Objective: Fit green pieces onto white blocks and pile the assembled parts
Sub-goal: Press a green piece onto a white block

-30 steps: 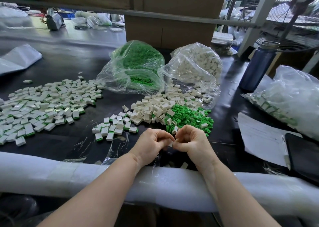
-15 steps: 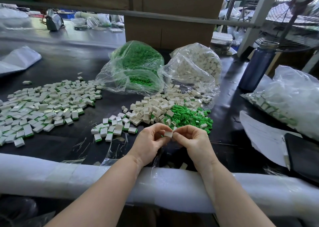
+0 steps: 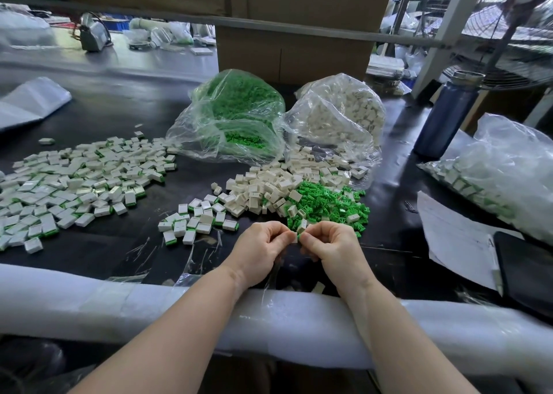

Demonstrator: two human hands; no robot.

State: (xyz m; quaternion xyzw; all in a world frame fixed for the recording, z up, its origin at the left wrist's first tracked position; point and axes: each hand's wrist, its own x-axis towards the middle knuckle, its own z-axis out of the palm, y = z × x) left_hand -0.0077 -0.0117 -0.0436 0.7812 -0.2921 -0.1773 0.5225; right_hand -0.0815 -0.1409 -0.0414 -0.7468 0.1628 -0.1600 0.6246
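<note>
Half a second ago the white block (image 3: 295,238) showed plainly between the two sets of fingertips, held a little higher; now the hands have closed in on it and dropped slightly, so only a sliver of white and a speck of green at its lower edge peep out; 1 second ago it was wholly hidden in the fists. My reading is that the green piece is being pressed home into the block, so this unit is close to done and bound for a pile next; whether it has clicked in fully cannot be told.

The left hand (image 3: 259,248) and right hand (image 3: 333,247) meet just in front of the loose green pieces (image 3: 326,202), both with fingers curled and thumb and forefinger pinching the block from opposite sides; the other fingers are tucked under the palms and hidden. Both forearms rest across the white foam roll (image 3: 119,307) at the near table edge, wrists raised a little off the black tabletop (image 3: 119,244).

Taking the loose green pieces as landmark: the heap of bare white blocks (image 3: 263,190) touches them on the left; a small pile of assembled parts (image 3: 194,223) lies further left; a much larger spread of assembled parts (image 3: 74,184) is well apart to the far left; the 2 supply bags, green bag (image 3: 236,115) and white bag (image 3: 344,118), sit behind.
</note>
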